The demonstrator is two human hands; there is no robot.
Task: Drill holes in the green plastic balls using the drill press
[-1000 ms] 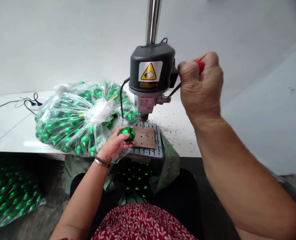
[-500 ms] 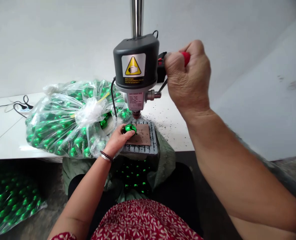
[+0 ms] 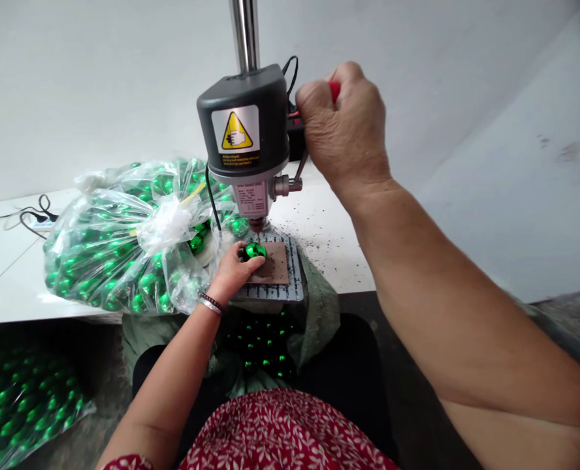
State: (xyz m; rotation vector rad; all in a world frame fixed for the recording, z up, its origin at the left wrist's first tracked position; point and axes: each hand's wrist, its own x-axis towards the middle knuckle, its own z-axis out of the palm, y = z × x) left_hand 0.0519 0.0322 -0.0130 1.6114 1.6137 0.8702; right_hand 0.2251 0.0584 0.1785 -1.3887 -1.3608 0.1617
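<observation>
A shiny green ball [image 3: 255, 250] is gripped between the thumb and fingers of my left hand [image 3: 234, 269], on a brown board [image 3: 275, 266] on the drill press base [image 3: 296, 282]. Above it stands the dark grey head of the drill press [image 3: 243, 124], with a warning sticker on its front. The thin drill bit [image 3: 258, 237] points down at the top of the ball; I cannot tell whether it touches. My right hand [image 3: 346, 127] is closed around the feed lever, whose red knob [image 3: 335, 91] peeks out between thumb and fingers.
A clear bag of green balls [image 3: 118, 248] lies left of the press on the white table [image 3: 6, 281]. Another bag of balls [image 3: 25, 405] is at the lower left. Dark shavings litter the table right of the base. More balls [image 3: 263, 343] show in a green sack [image 3: 319, 307] below.
The view has shifted, so the press appears further left. My left hand has brought the ball under the bit, and the gap between them has narrowed. My right hand still grips the lever.
</observation>
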